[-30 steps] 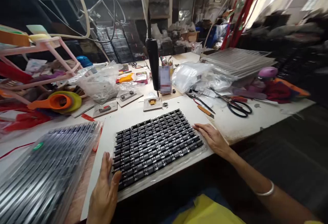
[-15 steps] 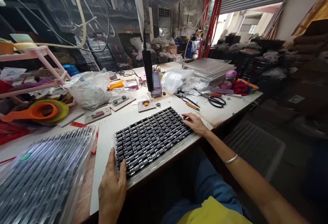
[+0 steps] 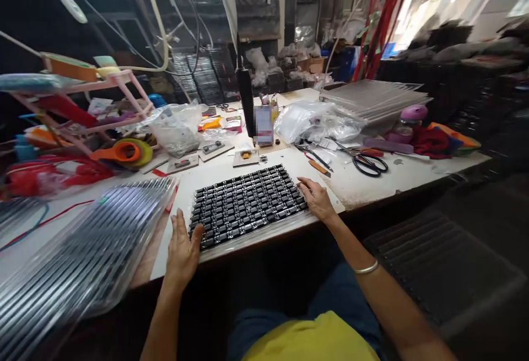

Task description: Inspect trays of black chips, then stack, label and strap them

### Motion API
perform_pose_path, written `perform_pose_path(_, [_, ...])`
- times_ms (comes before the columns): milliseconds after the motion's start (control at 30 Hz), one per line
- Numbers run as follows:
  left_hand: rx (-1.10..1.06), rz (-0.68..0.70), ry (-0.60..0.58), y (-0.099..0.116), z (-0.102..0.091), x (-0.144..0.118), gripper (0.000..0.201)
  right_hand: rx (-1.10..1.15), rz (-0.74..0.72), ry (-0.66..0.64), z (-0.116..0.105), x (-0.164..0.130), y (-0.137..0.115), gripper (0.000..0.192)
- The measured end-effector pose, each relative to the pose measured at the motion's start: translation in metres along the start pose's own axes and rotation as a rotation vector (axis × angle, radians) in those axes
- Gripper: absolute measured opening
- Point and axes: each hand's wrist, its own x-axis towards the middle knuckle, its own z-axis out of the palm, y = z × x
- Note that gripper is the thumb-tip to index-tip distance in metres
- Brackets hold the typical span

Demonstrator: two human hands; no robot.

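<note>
A clear tray filled with rows of small black parts [image 3: 248,204] lies on the white table [image 3: 359,182] in front of me. My left hand [image 3: 182,248] lies flat at the tray's near left corner, thumb touching its edge. My right hand [image 3: 316,198] lies on the tray's right end, fingers spread over the parts. Neither hand grips anything.
A wrapped stack of trays [image 3: 78,256] sits at my left. Behind the tray stand a black hanging tool [image 3: 247,102], small jigs [image 3: 245,157], plastic bags [image 3: 314,121], scissors [image 3: 367,162], a tape dispenser [image 3: 122,152], a pink rack [image 3: 86,102] and a stack of clear trays [image 3: 372,96].
The view has pulled back and shifted; both hands stay at the tray's ends, the left thumb now on the edge.
</note>
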Motion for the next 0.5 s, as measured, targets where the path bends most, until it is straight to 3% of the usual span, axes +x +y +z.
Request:
perform_pose_path(100, [0.013,-0.063,0.035,0.005,0.002,-0.007,0.083,-0.011,-0.025,-0.003,0.0,-0.001,0.0,0.033])
perform_pose_path(367, [0.021,-0.025,-0.006,0.011,0.005,-0.02,0.081,-0.03,-0.076,0.0,0.002,-0.005,-0.003,0.033])
perform_pose_path(500, [-0.068,-0.157,0.046,0.014,-0.002,-0.024,0.075,-0.029,-0.072,0.008,0.003,-0.005,0.002,0.036])
